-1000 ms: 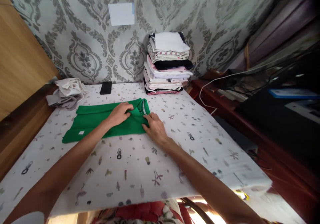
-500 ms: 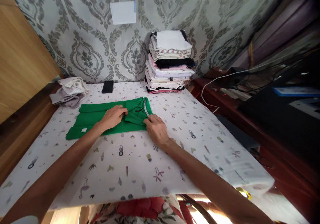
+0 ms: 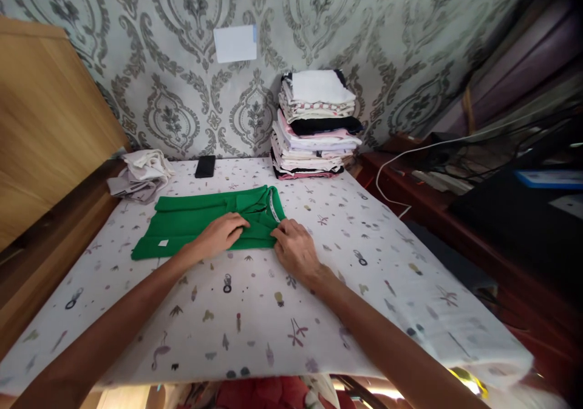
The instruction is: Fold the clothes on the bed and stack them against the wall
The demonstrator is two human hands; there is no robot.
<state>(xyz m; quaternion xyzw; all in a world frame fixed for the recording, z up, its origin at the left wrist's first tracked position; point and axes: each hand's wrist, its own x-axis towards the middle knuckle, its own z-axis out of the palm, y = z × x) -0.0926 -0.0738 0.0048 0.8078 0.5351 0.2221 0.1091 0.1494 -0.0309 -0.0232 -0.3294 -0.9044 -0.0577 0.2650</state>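
Observation:
A green collared shirt (image 3: 186, 219) lies folded into a long rectangle on the bed-like padded surface, its collar toward the right and a small white label near its lower left. My left hand (image 3: 223, 234) rests over the shirt's near half, thumb and fingers closed on the fabric left of the collar. At the near right corner, by the collar, my right hand (image 3: 297, 248) pinches the shirt's edge. The fingertips of both hands are partly hidden against the cloth.
A tall stack of folded clothes (image 3: 316, 126) stands against the wall at the back. A black phone (image 3: 204, 166) and a crumpled pale cloth pile (image 3: 143, 175) lie at the back left. A white cable (image 3: 382, 169) hangs over the red-brown furniture at right.
My left hand has moved toward the shirt's near edge, and the flap it pinched now lies flatter. The right hand stays at the collar corner. The camera view has shifted slightly.

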